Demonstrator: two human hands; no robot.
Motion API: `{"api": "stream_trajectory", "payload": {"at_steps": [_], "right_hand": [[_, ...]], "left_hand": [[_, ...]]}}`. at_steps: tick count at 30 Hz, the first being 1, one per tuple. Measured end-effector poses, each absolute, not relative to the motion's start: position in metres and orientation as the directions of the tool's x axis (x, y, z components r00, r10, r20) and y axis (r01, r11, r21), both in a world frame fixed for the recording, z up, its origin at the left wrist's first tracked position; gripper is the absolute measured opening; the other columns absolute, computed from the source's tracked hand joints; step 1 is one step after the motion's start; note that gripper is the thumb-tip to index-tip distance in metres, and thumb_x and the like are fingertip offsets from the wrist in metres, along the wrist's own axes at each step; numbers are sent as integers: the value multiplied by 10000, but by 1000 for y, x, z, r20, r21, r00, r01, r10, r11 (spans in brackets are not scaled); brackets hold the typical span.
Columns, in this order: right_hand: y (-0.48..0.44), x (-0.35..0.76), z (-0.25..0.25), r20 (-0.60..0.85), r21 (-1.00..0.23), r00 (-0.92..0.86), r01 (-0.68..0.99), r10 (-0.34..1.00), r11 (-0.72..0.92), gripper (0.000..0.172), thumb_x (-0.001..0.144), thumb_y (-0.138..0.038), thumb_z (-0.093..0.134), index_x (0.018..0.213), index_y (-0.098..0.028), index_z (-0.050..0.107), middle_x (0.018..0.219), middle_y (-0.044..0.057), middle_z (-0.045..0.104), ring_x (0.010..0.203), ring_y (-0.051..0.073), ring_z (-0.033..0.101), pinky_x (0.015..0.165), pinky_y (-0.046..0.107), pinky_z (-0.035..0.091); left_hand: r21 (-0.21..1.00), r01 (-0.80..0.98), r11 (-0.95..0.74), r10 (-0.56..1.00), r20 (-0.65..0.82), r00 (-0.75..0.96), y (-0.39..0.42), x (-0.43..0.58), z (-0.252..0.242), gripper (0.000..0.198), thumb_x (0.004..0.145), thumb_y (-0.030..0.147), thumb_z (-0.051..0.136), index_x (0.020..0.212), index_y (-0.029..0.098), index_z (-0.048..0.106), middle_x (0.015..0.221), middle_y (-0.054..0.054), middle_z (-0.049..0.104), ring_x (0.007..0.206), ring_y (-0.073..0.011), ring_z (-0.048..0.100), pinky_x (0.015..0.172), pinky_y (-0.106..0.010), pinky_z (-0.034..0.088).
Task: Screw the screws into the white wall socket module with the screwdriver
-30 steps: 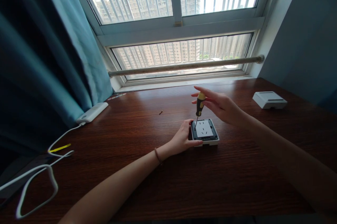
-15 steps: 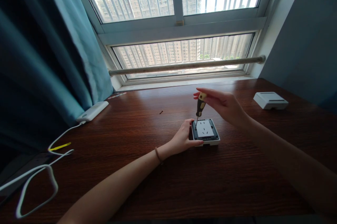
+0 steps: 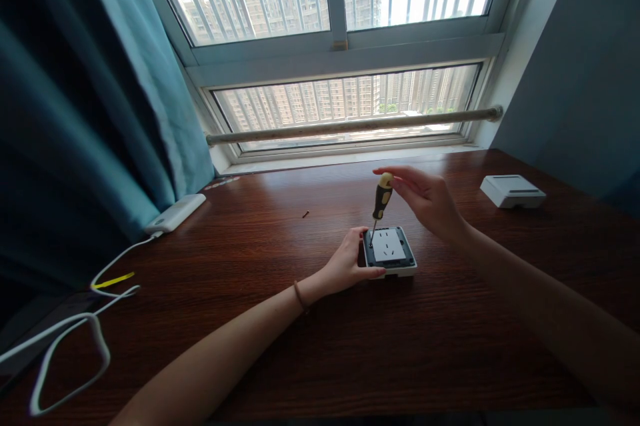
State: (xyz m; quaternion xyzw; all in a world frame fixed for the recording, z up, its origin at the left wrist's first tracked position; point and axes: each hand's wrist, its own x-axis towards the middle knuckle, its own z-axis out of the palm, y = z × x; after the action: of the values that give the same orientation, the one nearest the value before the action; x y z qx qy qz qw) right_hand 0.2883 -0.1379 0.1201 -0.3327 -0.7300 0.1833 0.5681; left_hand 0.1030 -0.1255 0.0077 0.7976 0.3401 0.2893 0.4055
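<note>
A wall socket (image 3: 390,246) with a white face and a dark frame sits in a white box on the table. My left hand (image 3: 350,258) grips its left side, thumb along the front edge and fingers at the back corner. Above it, my right hand (image 3: 423,199) holds a screwdriver (image 3: 383,199) by the top of its black and yellow handle, between thumb and fingers. The screwdriver leans slightly, and its tip meets the left side of the socket's frame. A small screw (image 3: 306,214) lies on the wood to the left.
On the brown wooden table (image 3: 240,333), a second white box (image 3: 513,191) stands at the right. A white power strip (image 3: 176,213) with a looping white cable (image 3: 100,339) and a yellow strip (image 3: 115,280) are at the left, by the blue curtain (image 3: 145,113). A window is behind.
The fingers of my right hand have shifted and loosened a little at the top of the screwdriver handle. My left hand and the socket stay in place.
</note>
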Motion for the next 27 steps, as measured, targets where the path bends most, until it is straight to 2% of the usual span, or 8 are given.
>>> {"api": "stream_trajectory", "payload": {"at_steps": [3, 5, 11, 15, 18, 23, 25, 27], "right_hand": [[-132, 288, 115, 642, -759, -48, 99, 765, 644, 148, 763, -272, 617, 886, -189, 608, 899, 40, 661, 881, 175, 622, 816, 367, 504], [-129, 287, 112, 636, -770, 5, 81, 772, 633, 197, 706, -271, 676, 873, -202, 597, 806, 4, 642, 800, 155, 624, 769, 346, 515], [-135, 288, 112, 751, -597, -13, 411, 660, 689, 226, 756, -279, 628, 977, -237, 648, 811, 11, 588, 792, 160, 578, 775, 346, 473], [-137, 293, 118, 786, -504, -121, 442, 606, 742, 268, 869, -248, 459, 1096, -252, 601, 1053, 58, 599, 1024, 200, 539, 906, 399, 416], [-134, 294, 120, 757, -565, -144, 345, 637, 749, 242, 864, -228, 474, 1060, -246, 614, 1128, 58, 596, 1101, 201, 511, 957, 411, 386], [-128, 290, 114, 622, -778, -45, 79, 782, 623, 173, 749, -291, 634, 890, -198, 595, 846, 28, 662, 840, 178, 630, 776, 367, 494], [-129, 288, 112, 629, -774, 13, 102, 778, 624, 236, 701, -289, 680, 903, -215, 585, 769, -10, 631, 772, 158, 622, 746, 347, 492], [-132, 287, 111, 683, -714, 34, 243, 730, 657, 243, 698, -282, 685, 924, -236, 609, 754, -21, 593, 753, 148, 592, 758, 340, 472]], "left_hand": [[843, 317, -434, 781, 177, 600, -126, 103, 8, 808, 595, 412, 718, 1248, 198, 293, 1259, -132, 408, 1190, -289, 385, 1017, -456, 279], [842, 321, -433, 779, 170, 603, -126, 103, 9, 807, 599, 419, 713, 1249, 198, 288, 1259, -133, 409, 1185, -286, 392, 1017, -453, 283], [838, 325, -439, 777, 172, 606, -125, 103, 9, 808, 602, 422, 710, 1253, 202, 285, 1265, -134, 403, 1186, -284, 392, 1018, -455, 282], [835, 321, -447, 775, 182, 605, -125, 103, 8, 814, 598, 416, 715, 1254, 200, 285, 1266, -135, 403, 1188, -280, 391, 1022, -453, 279], [842, 314, -440, 778, 182, 601, -125, 103, 7, 813, 593, 409, 719, 1253, 198, 293, 1263, -135, 406, 1193, -284, 384, 1023, -460, 273], [858, 302, -416, 787, 173, 593, -126, 103, 8, 816, 589, 404, 723, 1253, 198, 296, 1251, -134, 415, 1191, -289, 384, 1018, -466, 274], [854, 310, -417, 785, 166, 597, -126, 103, 9, 816, 591, 409, 720, 1253, 199, 292, 1254, -134, 412, 1182, -285, 392, 1014, -459, 282], [847, 323, -423, 785, 164, 598, -126, 103, 10, 814, 593, 413, 717, 1252, 200, 290, 1251, -133, 413, 1173, -283, 400, 1008, -455, 291]]}}
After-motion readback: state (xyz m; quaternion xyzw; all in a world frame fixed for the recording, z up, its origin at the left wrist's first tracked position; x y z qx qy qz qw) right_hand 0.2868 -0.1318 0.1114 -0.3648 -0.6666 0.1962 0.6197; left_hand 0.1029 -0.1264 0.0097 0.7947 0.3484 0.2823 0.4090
